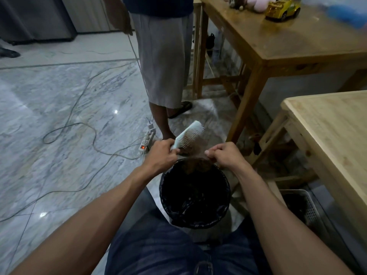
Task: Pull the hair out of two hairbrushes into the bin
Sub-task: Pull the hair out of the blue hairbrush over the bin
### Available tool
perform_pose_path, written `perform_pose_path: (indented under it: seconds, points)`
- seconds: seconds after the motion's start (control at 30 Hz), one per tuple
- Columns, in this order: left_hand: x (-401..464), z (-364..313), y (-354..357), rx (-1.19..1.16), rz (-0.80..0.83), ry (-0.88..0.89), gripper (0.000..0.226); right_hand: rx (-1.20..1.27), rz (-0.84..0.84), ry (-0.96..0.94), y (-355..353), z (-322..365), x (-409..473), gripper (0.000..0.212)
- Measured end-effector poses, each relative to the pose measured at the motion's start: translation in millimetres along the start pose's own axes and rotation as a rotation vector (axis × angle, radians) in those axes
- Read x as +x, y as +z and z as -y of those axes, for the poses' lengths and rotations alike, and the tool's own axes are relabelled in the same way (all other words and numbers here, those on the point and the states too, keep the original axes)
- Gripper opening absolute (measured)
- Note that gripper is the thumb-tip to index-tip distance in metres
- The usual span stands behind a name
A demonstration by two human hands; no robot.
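My left hand [161, 150] grips the handle of a pale paddle hairbrush [188, 133], held tilted over the far rim of the bin, bristles facing right. Brown hair [191, 149] hangs from the lower bristles. My right hand [222, 153] is curled just right of the brush, its fingertips pinching thin strands of that hair above the bin. The bin [164, 197] is round, lined with a black bag, and stands on the floor between my knees. Only one hairbrush is in view.
A person [164, 62] in a grey skirt and sandals stands just beyond the bin. A power strip [148, 138] and cables lie on the marble floor at left. Wooden tables [288, 42] stand at right, with a grey perforated basket [305, 205] under the nearer one.
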State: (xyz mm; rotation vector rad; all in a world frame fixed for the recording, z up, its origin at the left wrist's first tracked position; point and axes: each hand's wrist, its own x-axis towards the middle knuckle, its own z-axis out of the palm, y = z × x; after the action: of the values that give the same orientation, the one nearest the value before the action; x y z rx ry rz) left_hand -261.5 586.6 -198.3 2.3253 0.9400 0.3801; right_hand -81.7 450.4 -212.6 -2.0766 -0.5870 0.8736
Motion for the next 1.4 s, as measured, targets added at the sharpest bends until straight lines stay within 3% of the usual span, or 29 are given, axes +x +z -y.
perform_pose_path:
  seconds: [0.1, 0.23, 0.4, 0.57, 0.77, 0.9, 1.03, 1.1, 1.23, 1.4]
  points:
    - [0, -3, 3, -0.015, -0.031, -0.028, 0.010, -0.072, 0.041, 0.044, -1, -7, -2, 0.019]
    - [-3, -3, 6, 0.058, 0.008, 0.060, 0.012, -0.062, 0.121, 0.072, -6, -7, 0, 0.012]
    - [-5, -8, 9, 0.097, 0.050, 0.143, 0.020, 0.202, 0.094, 0.030, -7, 11, -5, 0.047]
    - [-5, -7, 13, 0.116, 0.054, 0.127, 0.016, 0.178, 0.022, -0.059, 4, 6, -5, 0.022]
    - [2, 10, 2, 0.067, -0.039, 0.006, 0.018, 0.048, 0.067, -0.025, -5, -10, -12, 0.028]
    - [1, 3, 2, 0.064, -0.010, 0.078, 0.017, 0.051, 0.165, -0.021, -9, -5, -19, 0.025]
    - [-1, -5, 6, 0.082, -0.028, 0.190, 0.011, 0.146, 0.164, -0.070, -7, 14, -22, 0.055]
    - [-1, -8, 8, 0.097, -0.034, 0.224, 0.010, 0.139, 0.179, -0.114, -6, 18, -22, 0.050]
    - [1, -11, 8, 0.097, -0.043, 0.232, 0.011, 0.126, 0.102, -0.145, 1, 14, -18, 0.007]
    - [9, -3, 2, 0.045, -0.102, 0.090, 0.015, -0.065, 0.137, -0.124, 0, 1, -20, 0.011]
